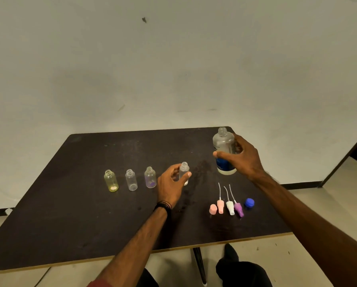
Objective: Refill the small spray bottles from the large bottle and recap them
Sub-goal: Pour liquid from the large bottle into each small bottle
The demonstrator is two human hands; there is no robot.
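The rigid, uncapped large bottle [224, 151] is being gripped mid-body by the right hand [243, 157], while the light clear spray bottle [183, 172], at its 7 o'clock, is being pinched by the left hand [171, 183].

A dark table [90, 224] with a pale edge stands on a light floor [297, 204] against a plain wall [173, 59].

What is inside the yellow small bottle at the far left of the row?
The uncapped yellow bottle looks nearly empty; a pale patch shows at its bottom. Whether that is liquid or a reflection cannot be told. No spray tube is in it.
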